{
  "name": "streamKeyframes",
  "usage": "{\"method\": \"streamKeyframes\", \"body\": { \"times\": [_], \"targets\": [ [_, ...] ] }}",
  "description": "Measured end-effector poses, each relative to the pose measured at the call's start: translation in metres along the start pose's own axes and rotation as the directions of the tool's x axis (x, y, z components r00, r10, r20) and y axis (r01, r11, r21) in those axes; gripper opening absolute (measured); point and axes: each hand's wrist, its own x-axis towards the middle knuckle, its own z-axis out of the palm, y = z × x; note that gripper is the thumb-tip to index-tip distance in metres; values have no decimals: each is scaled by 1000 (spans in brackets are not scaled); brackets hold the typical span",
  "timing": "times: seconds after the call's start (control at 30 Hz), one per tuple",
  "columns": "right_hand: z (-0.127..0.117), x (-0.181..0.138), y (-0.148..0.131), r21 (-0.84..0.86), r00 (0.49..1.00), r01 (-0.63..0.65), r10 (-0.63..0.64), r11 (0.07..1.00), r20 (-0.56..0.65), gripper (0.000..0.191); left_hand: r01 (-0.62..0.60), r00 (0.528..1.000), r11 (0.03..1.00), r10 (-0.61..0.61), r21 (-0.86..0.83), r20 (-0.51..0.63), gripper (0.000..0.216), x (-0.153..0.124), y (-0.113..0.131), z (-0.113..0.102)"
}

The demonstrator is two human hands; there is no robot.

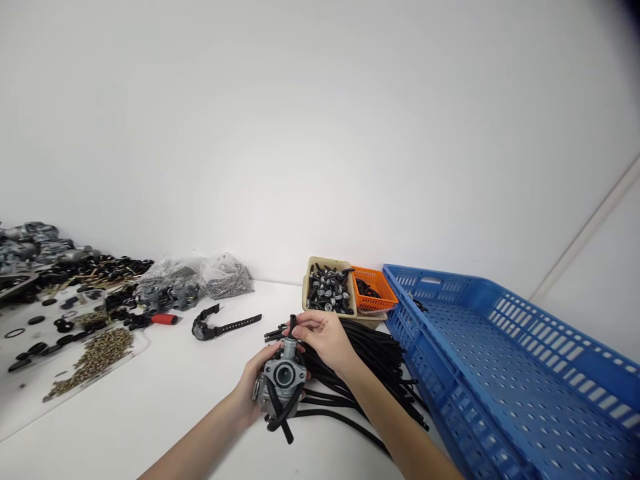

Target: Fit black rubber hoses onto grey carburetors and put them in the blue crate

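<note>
A: State of the right hand (325, 337)?

B: Its fingers (300, 325) are pinched on the top end of a short black hose (293, 325) that rises from the carburetor (280, 383).

A: And the left hand (253, 393)?

B: It is clenched around the left side of the carburetor and holds the unit just above the white table (165, 393). The round bore faces the camera. Further black hoses hang from the underside of the body.

A: Adjacent items?

B: A pile of loose black hoses (370, 370) lies directly behind and to the right of the hands. A blue crate (520, 353) stands to the right of the pile. Behind it are a beige bin (313, 263) of black-and-silver parts and an orange basket (375, 287). A black wristwatch (220, 327) lies to the left, and small hardware covers the far left of the table.
</note>
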Motion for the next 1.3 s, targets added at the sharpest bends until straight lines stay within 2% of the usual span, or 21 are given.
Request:
{"method": "streamKeyframes", "body": {
  "times": [0.27,0.6,0.77,0.9,1.0,1.13,1.2,1.3],
  "targets": [
    [3,-1,5,86,999,-17,14,996,29,29,-5,1000,1000,5,6,-19,32,1,-2,-2],
    [-2,-2,5,13,997,-22,21,1000,78,31,6,999,1000,-6,-6,-33,32,0,1,1],
    [-8,2,2,-39,996,1,2,999,85,44,-90,988,995,84,-39,-133,27,2,5,3],
    [-12,4,-2,-96,999,48,-50,994,-12,49,-211,965,977,202,-37,-169,29,4,12,3],
    [-5,-3,0,-198,1000,18,-16,980,11,60,-363,902,931,358,22,-242,32,5,16,-1],
    [18,-20,9,-345,996,31,1,938,91,95,-565,762,800,599,201,-244,35,3,17,-5],
    [30,-26,15,-368,995,94,-79,925,56,91,-633,668,704,707,321,-233,37,1,16,-4],
    [40,-30,21,-373,980,185,-199,909,1,73,-699,523,542,832,467,-182,49,-1,18,-2]
  ]
}}
